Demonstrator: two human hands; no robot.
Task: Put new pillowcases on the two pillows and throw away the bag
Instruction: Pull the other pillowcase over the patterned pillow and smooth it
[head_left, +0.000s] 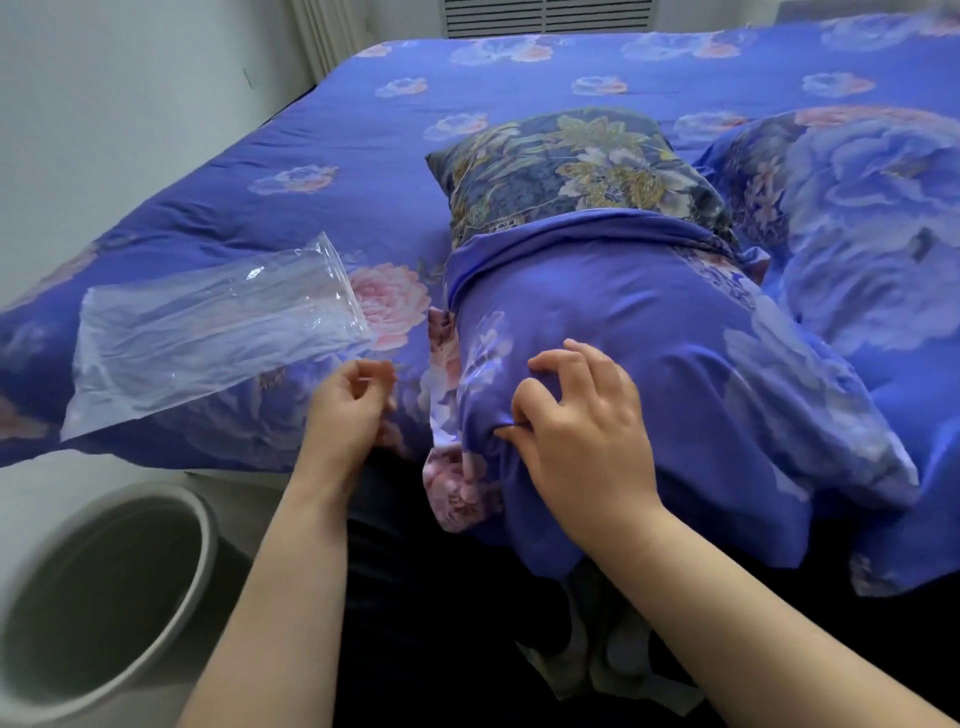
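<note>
Here the pillow (582, 166) lay on the bed (322, 130), its far half showing a dark floral cover and its near half sheathed in a blue pillowcase (649, 364) whose loose end hung over the bed's near edge. The right hand (576, 421) rested on the pillowcase at the pillow's near end, fingers curled and bunching a fold of the cloth. The left hand (353, 405) hovered just left of the pillow, its fingers loosely curled with thumb and fingertips close together; whether they pinched anything could not be told. A clear plastic bag (208, 332) lay flat on the bed to the left of the pillow, near the bed's edge. A second pillow (872, 223) in blue floral cloth lay right of the first, touching it. A grey bin (208, 525) stood on the floor left of and below the pillow.
</note>
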